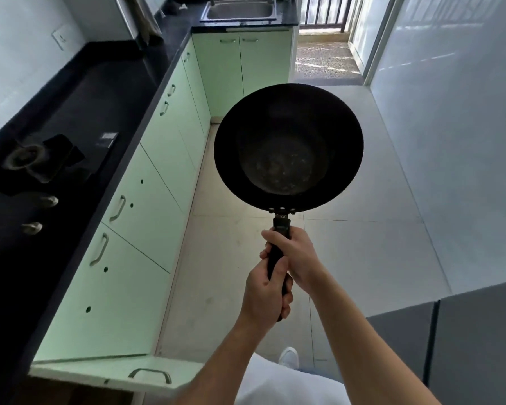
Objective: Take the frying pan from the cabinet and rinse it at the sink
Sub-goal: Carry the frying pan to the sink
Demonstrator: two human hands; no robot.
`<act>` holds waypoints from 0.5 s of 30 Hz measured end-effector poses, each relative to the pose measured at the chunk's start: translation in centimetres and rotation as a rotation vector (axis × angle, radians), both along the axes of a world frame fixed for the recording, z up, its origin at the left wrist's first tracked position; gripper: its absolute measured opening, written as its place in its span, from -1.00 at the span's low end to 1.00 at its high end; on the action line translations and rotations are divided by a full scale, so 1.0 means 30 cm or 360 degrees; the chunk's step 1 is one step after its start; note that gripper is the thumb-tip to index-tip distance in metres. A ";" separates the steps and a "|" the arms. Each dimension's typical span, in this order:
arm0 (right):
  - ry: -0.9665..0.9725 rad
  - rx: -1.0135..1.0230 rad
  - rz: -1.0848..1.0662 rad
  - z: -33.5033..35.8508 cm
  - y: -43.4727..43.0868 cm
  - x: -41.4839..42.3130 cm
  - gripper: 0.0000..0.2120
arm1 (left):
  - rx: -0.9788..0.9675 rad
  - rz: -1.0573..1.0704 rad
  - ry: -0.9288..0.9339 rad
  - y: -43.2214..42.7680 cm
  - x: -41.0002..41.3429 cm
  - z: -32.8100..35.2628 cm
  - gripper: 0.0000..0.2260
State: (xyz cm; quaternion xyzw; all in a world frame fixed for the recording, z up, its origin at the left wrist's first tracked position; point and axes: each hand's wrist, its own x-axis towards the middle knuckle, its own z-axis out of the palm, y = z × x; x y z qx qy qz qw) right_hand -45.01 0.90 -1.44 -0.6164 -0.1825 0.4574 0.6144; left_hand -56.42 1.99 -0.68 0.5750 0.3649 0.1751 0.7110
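- Running along the left wall, one dark bench [108, 92] carries one burner [22, 157] and two round knobs [48, 200] near its front edge.
- Below it runs a row of pale green cabinet fronts. One door [100, 372] at the bottom edge seems to stand open, though the wide lens distorts it.
- One steel sink [241, 10] sits at the far end of the room, well apart from the pan.
- One left hand [265, 296] grips the lower end of the handle [281, 226], fingers curled tight round it.
- One black frying pan [288, 147] is held out over the floor [362, 258], bowl facing up.
- One right hand [294, 258] grips the same handle just above the left, fingers wrapped round it.
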 end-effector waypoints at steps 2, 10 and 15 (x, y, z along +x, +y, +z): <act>0.0008 0.0000 0.0015 -0.003 0.037 0.058 -0.86 | 0.0027 0.0006 0.0023 0.035 0.057 0.001 -0.75; 0.0059 -0.0026 0.0039 -0.049 0.214 0.271 -0.85 | 0.0013 0.0016 0.0043 0.214 0.273 -0.050 -0.75; 0.0045 -0.0070 0.0048 -0.082 0.405 0.423 -0.88 | -0.0042 0.0002 0.0031 0.407 0.419 -0.078 -0.76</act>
